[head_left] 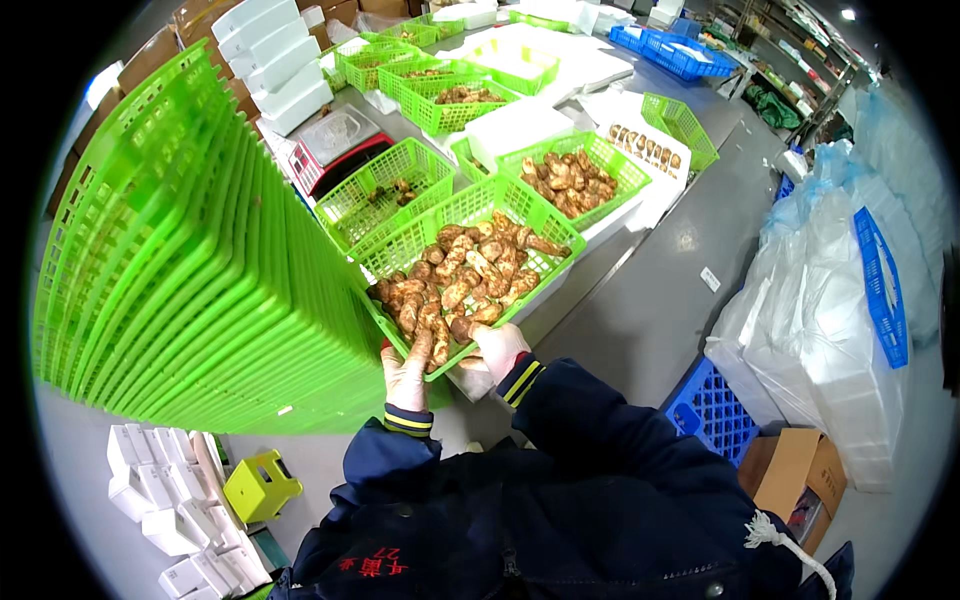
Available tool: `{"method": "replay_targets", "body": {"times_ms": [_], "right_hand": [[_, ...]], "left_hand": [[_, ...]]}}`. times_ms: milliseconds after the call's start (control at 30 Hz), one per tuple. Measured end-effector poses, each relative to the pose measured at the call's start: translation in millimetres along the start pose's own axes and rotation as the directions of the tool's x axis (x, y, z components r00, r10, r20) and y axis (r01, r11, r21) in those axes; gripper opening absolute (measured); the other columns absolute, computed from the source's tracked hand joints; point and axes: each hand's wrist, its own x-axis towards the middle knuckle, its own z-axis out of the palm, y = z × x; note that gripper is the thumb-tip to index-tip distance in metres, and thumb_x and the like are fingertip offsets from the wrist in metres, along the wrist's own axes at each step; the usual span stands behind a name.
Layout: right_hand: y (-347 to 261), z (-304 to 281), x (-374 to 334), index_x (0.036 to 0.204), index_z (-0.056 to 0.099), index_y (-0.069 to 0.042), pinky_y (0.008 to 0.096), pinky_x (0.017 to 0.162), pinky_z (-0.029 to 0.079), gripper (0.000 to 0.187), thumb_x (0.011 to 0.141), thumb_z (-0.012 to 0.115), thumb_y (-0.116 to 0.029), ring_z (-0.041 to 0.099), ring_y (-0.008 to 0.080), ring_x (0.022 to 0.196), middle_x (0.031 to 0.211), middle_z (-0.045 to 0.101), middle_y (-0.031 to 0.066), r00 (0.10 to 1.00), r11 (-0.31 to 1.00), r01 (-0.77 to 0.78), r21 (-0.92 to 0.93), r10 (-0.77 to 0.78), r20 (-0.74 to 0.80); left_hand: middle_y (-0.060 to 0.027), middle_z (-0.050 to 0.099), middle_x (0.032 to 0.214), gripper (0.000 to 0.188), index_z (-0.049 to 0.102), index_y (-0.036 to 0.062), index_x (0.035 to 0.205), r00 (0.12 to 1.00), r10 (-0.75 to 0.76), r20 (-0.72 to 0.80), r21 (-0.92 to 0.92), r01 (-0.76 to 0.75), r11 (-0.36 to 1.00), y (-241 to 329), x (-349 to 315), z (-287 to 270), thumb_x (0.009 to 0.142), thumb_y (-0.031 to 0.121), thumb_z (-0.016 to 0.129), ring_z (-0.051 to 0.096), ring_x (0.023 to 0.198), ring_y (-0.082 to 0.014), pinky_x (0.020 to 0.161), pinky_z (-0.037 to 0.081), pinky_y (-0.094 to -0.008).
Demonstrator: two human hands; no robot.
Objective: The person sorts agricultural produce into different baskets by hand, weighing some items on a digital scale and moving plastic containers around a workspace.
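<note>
A green plastic basket in front of me is heaped with brown-and-cream mushrooms, thick-stemmed and speckled with dirt. At its near left corner, my left hand in a pale glove is closed around a mushroom. My right hand, also pale-gloved, has its fingers closed on another mushroom by the near rim. The undersides of both hands are partly hidden. Behind, a second green basket carries more mushrooms, and a third basket on the left has only a few dark pieces.
Tall nested green baskets crowd my left side. Past them are a red-edged scale and stacked white foam boxes. A white tray with mushrooms in a row lies behind. Bagged white boxes stand right, above a blue crate.
</note>
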Motion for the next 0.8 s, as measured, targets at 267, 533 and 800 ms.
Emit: {"method": "replay_targets", "body": {"times_ms": [267, 533, 800], "right_hand": [[-6.8, -22.3, 35.3, 0.111, 0.056, 0.009, 0.0420, 0.080, 0.055, 0.048, 0.090, 0.061, -0.034, 0.066, 0.0359, 0.088, 0.099, 0.065, 0.0256, 0.938, 0.945, -0.326, -0.015, 0.325, 0.117], [-115.2, -203.0, 123.1, 0.141, 0.034, 0.004, 0.0446, 0.097, 0.044, 0.094, 0.080, 0.064, -0.061, 0.051, 0.0414, 0.119, 0.131, 0.050, 0.0275, 0.877, 0.969, 0.163, -0.185, -0.229, -0.423], [-158.1, -309.8, 236.9, 0.093, 0.065, 0.004, 0.0352, 0.061, 0.056, 0.034, 0.084, 0.061, -0.028, 0.066, 0.0267, 0.072, 0.087, 0.067, 0.0182, 0.844, 0.865, -0.037, -0.501, -0.242, -0.479]], "left_hand": [[-0.0107, 0.061, 0.107, 0.048, 0.048, 0.0043, 0.124, 0.993, 0.114, 0.028, -0.079, -0.111, 0.991, -8.0, 38.9, -13.0, 0.079, -0.001, 0.064, 0.063, 0.087, -0.0221, 0.072, 0.055, -0.0372], [-0.0078, 0.059, 0.103, 0.043, 0.050, 0.0122, 0.116, 0.996, -0.002, -0.089, 0.112, 0.012, 0.994, -13.0, 48.5, -14.8, 0.076, 0.009, 0.065, 0.058, 0.091, -0.0244, 0.075, 0.048, -0.0575], [-0.0113, 0.060, 0.101, 0.053, 0.044, 0.0038, 0.126, 0.977, -0.104, -0.188, -0.052, 0.096, 0.994, 3.1, 33.7, 27.3, 0.075, -0.004, 0.058, 0.061, 0.081, -0.0203, 0.067, 0.055, -0.0345]]}}
